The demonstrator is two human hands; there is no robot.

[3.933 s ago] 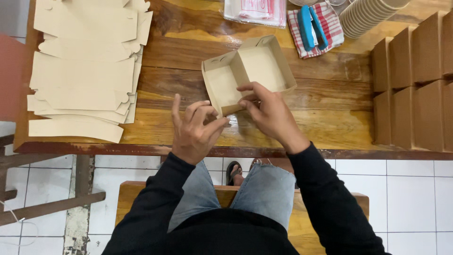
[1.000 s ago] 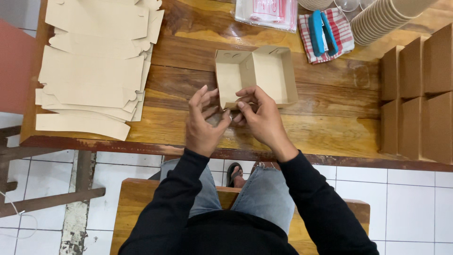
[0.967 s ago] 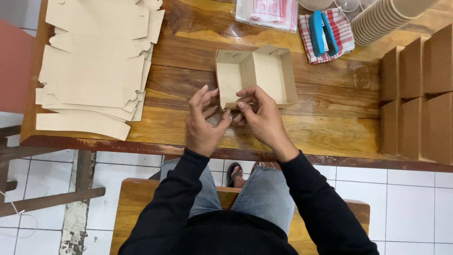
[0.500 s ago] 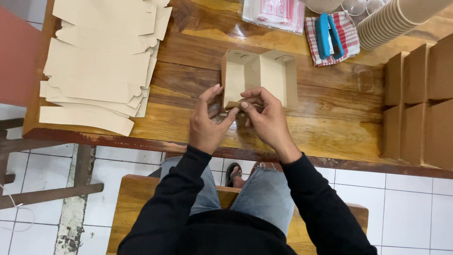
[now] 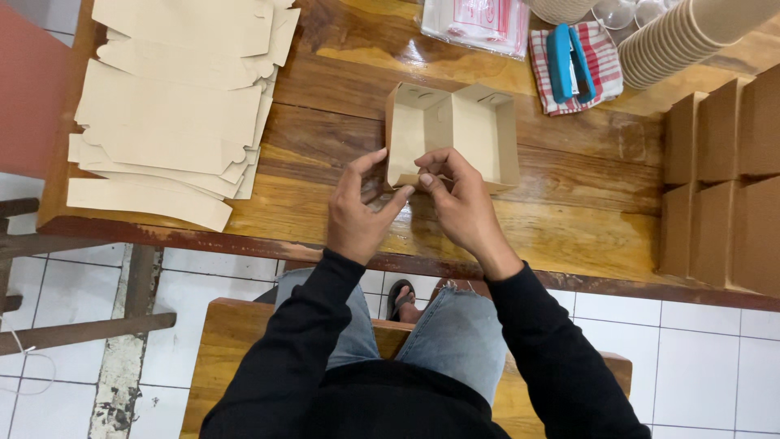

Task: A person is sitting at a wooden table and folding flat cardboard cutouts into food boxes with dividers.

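Left hand [image 5: 357, 213] and right hand [image 5: 460, 205] close together; fingers [image 5: 429, 180] pinching

A two-compartment tan cardboard box [image 5: 452, 136] stands open on the wooden table, near the front edge; both hands grip its near wall. A stack of flat, unfolded tan box blanks [image 5: 180, 106] lies at the table's left end. Folded brown boxes [image 5: 723, 179] stand in rows at the right edge. A clear plastic packet [image 5: 479, 23] with red-and-white contents lies at the far edge.
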